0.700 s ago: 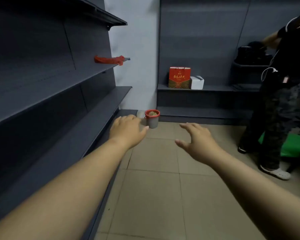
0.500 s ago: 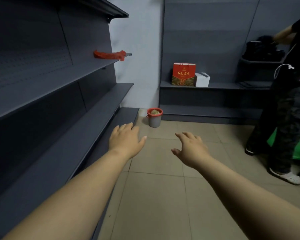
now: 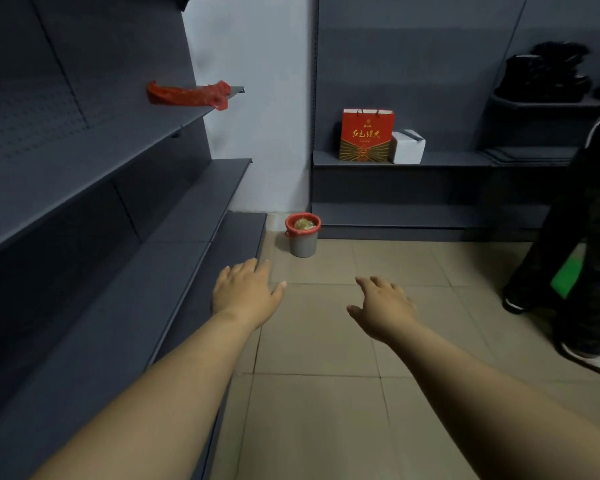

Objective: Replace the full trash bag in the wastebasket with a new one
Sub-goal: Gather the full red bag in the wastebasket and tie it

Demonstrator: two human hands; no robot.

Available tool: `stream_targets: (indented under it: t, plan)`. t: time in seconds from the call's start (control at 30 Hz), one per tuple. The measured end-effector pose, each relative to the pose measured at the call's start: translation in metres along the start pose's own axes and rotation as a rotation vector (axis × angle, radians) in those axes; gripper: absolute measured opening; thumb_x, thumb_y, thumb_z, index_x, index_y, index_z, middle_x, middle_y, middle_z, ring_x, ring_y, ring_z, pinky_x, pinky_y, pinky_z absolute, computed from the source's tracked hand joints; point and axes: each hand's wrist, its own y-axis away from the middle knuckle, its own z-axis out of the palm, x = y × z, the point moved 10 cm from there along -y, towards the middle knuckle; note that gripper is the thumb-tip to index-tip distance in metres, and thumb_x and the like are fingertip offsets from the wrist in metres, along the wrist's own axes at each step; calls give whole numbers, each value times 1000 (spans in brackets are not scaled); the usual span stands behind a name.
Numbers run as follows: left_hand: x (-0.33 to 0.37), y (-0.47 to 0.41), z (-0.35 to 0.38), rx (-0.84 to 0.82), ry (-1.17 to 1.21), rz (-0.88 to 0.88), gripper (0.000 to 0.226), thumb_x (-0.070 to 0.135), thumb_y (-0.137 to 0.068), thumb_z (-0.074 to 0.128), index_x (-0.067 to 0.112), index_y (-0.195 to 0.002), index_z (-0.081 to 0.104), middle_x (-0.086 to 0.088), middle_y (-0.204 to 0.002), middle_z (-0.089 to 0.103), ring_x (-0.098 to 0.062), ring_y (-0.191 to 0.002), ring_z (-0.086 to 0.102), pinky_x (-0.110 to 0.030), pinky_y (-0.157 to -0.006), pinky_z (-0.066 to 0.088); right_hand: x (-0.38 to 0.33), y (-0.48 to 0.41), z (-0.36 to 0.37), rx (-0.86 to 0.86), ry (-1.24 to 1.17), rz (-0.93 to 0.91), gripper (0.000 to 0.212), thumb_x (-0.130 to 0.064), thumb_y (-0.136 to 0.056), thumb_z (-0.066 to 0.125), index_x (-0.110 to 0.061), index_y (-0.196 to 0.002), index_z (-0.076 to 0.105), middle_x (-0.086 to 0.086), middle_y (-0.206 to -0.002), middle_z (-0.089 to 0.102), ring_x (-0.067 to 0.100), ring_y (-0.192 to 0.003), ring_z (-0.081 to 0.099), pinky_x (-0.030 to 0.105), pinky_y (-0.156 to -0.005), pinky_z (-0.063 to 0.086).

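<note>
A small grey wastebasket (image 3: 302, 242) stands on the tiled floor in the far corner. A red trash bag (image 3: 302, 231) is folded over its rim, with crumpled rubbish showing at the top. A loose red plastic bag (image 3: 187, 95) lies on the end of the upper left shelf. My left hand (image 3: 246, 294) and my right hand (image 3: 385, 308) are stretched forward, palms down, fingers apart, holding nothing. Both hands are well short of the wastebasket, apart from it.
Dark grey shelving (image 3: 101, 216) runs along the left, its lowest shelf reaching almost to the wastebasket. A red gift bag (image 3: 366, 135) and a white box (image 3: 407, 147) sit on the back shelf. Another person (image 3: 589, 258) stands at the right edge beside something green (image 3: 565, 275).
The view has tilted up and the wastebasket now looks farther off and above my hands. Both hands stay out in front, empty, a little lower in view.
</note>
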Motion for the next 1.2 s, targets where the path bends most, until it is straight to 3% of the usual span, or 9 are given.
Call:
stream_targets:
  t: [0.27, 0.57, 0.93, 1.2]
  plan:
    - [7, -154, 28, -13, -19, 8, 61, 52, -93, 31, 17, -144, 32, -7, -148, 39, -25, -136, 36, -39, -116, 19, -9, -154, -1, -21, -14, -7, 63, -42, -92, 50, -26, -147, 24, 2, -156, 27, 28, -141, 27, 45, -112, 28]
    - [23, -368, 35, 8, -5, -4, 60, 51, -94, 32, 18, -144, 31, -5, -150, 37, -24, -137, 35, -38, -116, 19, -9, -372, -49, 9, 38, -12, 64, -42, -92, 52, -25, -147, 26, 4, -156, 28, 29, -141, 28, 44, -112, 30]
    - [15, -569, 77, -34, 65, -39, 56, 49, -94, 34, 17, -140, 37, -6, -145, 42, -25, -134, 38, -39, -115, 20, -44, -577, -50, -38, 61, -49, 63, -42, -91, 53, -25, -147, 27, 4, -154, 30, 29, -140, 29, 45, -111, 31]
    - [-9, -768, 105, -33, 66, -20, 61, 51, -93, 33, 18, -145, 29, -6, -150, 36, -24, -140, 30, -38, -118, 18, -88, -770, -50, -50, 28, -59, 56, -38, -92, 50, -25, -143, 32, 4, -149, 36, 29, -136, 33, 45, -109, 32]
